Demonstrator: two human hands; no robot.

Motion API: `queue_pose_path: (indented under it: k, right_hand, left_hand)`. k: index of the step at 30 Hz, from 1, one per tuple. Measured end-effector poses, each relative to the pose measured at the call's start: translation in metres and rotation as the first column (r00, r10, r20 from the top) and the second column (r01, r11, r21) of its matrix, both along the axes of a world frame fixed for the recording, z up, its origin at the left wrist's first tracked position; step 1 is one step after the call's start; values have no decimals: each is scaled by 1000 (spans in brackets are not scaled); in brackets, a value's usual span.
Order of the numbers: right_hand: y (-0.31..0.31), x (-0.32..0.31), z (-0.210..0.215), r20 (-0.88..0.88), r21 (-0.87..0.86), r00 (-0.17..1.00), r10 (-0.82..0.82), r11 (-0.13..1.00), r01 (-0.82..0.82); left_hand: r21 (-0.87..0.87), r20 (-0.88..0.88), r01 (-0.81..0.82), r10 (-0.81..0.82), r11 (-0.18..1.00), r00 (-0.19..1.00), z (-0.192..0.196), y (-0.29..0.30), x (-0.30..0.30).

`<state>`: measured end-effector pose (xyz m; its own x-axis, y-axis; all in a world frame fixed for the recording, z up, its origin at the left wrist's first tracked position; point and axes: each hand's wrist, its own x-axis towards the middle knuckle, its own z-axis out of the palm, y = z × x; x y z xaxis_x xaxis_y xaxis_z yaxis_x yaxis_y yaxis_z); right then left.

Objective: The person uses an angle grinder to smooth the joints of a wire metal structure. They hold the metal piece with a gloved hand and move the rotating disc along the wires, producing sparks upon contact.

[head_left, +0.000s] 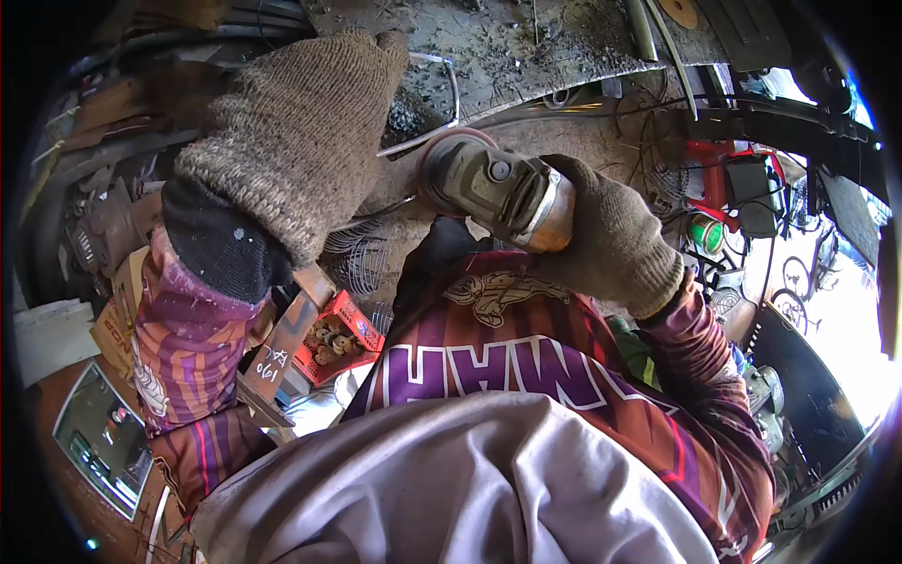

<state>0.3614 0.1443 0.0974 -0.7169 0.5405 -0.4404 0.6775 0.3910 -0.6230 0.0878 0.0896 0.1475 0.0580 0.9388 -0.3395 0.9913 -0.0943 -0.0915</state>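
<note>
Right hand (611, 230) grips a grinder (507, 188) beside a bent metal rod (455, 94)

Through the head camera, I look down on two hands in brown knitted gloves. On my right side, the fingers are wrapped around the body of the grinder, which sits near the middle of my view, in front of the chest. Its round disc (434, 169), reddish brown at the rim, points to the left and lies close to the lower end of the rod; I cannot tell whether the two touch.

My left hand (301, 132) is at the upper left, its back toward me and a black cuff (225, 240) showing at the wrist. I cannot tell whether those fingers are clenched or released, because the glove hides most of them. The rod comes out from behind that glove, bends, and runs down along the near edge of the surface (526, 56), which is strewn with dark grit.

Below the left hand I see a coil of wire (362, 263) and a red box (351, 308) holding round brown pieces. Over to the right, beyond the right hand, there is a green spool (707, 235). A framed panel (89, 428) leans at the lower left. A patterned purple shirt (489, 371) and a pale cloth (451, 479) fill the lower middle.
</note>
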Motion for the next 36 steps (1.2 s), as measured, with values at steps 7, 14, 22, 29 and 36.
queue_pose_path:
  k: [7,14,22,29,36]
  right_hand:
    - [3,6,-18,-20,-25,1000,-23,999,22]
    - [3,5,-19,-40,-81,999,-31,996,27]
    - [1,20,-24,-97,-52,994,-59,997,54]
    - [3,9,-16,-31,-25,999,-34,999,33]
    - [0,11,-17,-71,-69,997,-34,997,29]
  left_hand:
    - [-100,-12,-32,31,994,999,-3,10,4]
    - [-234,-58,-128,118,964,991,16,19,14]
    - [-130,21,-82,86,988,996,-11,2,-11]
    - [-131,46,-109,116,985,992,-7,8,-4]
    - [-19,98,-36,37,999,995,-17,-7,-18]
